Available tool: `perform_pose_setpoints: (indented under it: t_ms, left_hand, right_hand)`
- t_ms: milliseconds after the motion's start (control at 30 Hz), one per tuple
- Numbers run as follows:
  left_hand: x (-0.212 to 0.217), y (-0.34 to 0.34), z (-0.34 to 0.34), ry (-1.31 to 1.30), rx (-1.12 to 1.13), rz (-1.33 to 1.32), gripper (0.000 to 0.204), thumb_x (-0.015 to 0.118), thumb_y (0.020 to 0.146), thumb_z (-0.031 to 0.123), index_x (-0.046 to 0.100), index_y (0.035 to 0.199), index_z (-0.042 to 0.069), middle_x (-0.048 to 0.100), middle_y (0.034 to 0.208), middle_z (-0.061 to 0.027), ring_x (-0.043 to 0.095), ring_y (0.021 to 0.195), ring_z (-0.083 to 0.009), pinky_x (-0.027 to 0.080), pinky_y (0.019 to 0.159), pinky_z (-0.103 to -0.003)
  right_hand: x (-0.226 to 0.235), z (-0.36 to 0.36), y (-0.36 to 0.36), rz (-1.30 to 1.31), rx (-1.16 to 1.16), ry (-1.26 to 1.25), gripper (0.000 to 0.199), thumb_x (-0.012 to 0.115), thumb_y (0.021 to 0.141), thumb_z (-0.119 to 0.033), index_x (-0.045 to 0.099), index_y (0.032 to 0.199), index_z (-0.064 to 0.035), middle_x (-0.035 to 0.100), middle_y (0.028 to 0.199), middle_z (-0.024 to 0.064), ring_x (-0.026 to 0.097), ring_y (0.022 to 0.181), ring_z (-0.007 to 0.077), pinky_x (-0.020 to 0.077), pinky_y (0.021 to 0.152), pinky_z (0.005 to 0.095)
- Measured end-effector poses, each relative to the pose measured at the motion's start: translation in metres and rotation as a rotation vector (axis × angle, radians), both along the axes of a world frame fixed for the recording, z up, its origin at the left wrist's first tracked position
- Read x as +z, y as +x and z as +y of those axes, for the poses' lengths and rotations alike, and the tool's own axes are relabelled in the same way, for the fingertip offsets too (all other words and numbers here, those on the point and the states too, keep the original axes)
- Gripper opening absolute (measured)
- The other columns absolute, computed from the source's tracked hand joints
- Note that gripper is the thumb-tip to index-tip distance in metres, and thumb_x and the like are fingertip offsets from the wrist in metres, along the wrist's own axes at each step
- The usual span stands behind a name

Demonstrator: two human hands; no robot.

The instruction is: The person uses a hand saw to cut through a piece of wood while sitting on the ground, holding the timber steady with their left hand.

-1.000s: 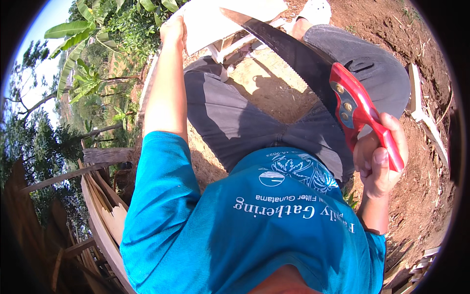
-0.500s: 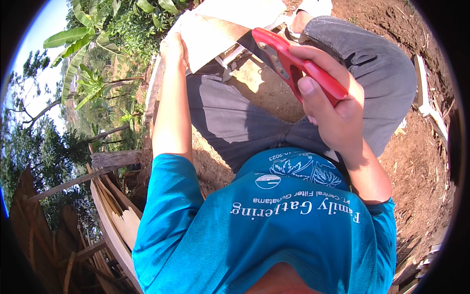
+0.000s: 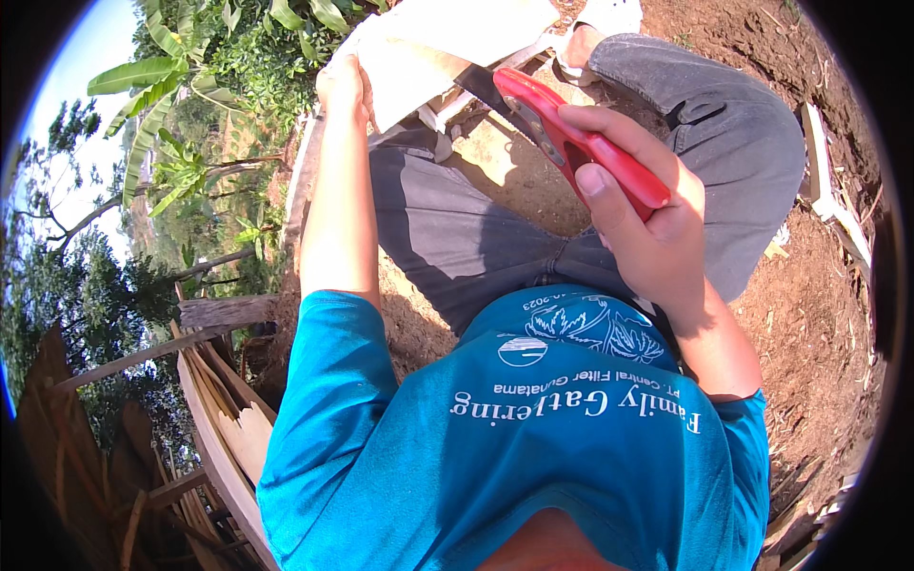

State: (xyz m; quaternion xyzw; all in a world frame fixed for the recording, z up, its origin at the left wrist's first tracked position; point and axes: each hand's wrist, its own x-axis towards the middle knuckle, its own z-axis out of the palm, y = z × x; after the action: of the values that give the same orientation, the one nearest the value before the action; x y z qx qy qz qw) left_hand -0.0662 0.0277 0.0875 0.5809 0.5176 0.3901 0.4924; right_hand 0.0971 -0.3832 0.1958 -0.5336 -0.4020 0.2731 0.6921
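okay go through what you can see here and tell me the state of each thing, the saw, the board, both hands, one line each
saw: red handle gripped, blade tip at the board's edge.
board: pale, flat, held steady at its near edge.
right hand: closed around the saw handle.
left hand: arm stretched out, fingers on the board.
wood offcuts: stacked loose on the left.

The left hand rests on the left edge of a wooden board, which lies far ahead, beyond the knees. The right hand is to the right and nearer, around the handle of a hand saw; its blade reaches up-left to the board. Stacked planks lie at lower left, bare soil at right.
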Motion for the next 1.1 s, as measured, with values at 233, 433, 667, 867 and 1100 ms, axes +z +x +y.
perform_pose_setpoints:
  t_ms: [233,433,667,867,1100]
  left_hand:
    - [0.008,-0.005,0.017,-0.054,0.058,0.201,0.020,0.060,0.101,0.014,0.065,0.110,-0.002,0.072,0.103,-0.0096,0.072,0.083,-0.0160,0.060,0.071,-0.031]
    - [0.004,-0.006,0.046,-0.127,0.078,-0.068,0.016,0.062,0.101,0.010,0.061,0.111,-0.002,0.071,0.099,-0.0077,0.071,0.081,-0.0129,0.061,0.070,-0.027]
    - [-0.012,-0.019,0.041,-0.139,0.103,-0.052,0.019,0.060,0.099,0.015,0.057,0.081,0.014,0.056,0.065,0.0071,0.049,0.048,-0.0031,0.039,0.042,-0.021]
    - [-0.005,-0.038,0.005,-0.211,0.034,0.055,0.029,0.047,0.104,0.020,0.056,0.121,-0.002,0.065,0.113,-0.0125,0.066,0.099,-0.0228,0.057,0.081,-0.038]
    - [-0.013,-0.049,0.007,-0.236,0.054,-0.103,0.026,0.049,0.102,0.017,0.062,0.115,-0.003,0.072,0.106,-0.0146,0.075,0.087,-0.0251,0.064,0.070,-0.040]
  right_hand:
    - [0.004,-0.035,0.003,-0.123,0.007,-0.136,0.031,0.066,0.096,-0.006,0.067,0.126,0.0014,0.073,0.115,0.0133,0.070,0.103,0.0192,0.0533,0.092,0.0298]
    - [-0.004,-0.110,0.010,0.127,0.049,-0.283,0.035,0.068,0.094,-0.007,0.065,0.127,0.0057,0.072,0.111,0.0158,0.067,0.100,0.0176,0.0505,0.092,0.0301]
    - [-0.006,-0.065,0.032,0.117,0.013,-0.124,0.040,0.068,0.098,-0.019,0.064,0.130,0.0053,0.071,0.107,0.0131,0.066,0.096,0.0176,0.0509,0.091,0.0303]
    - [-0.020,-0.015,0.032,0.097,0.154,-0.059,0.036,0.069,0.097,-0.012,0.066,0.131,0.0005,0.073,0.115,0.0154,0.070,0.102,0.0191,0.0525,0.089,0.0280]
    - [-0.028,0.012,0.035,-0.022,0.211,-0.015,0.037,0.069,0.095,-0.009,0.066,0.131,-0.0012,0.074,0.113,0.0158,0.073,0.095,0.0189,0.0538,0.084,0.0268]
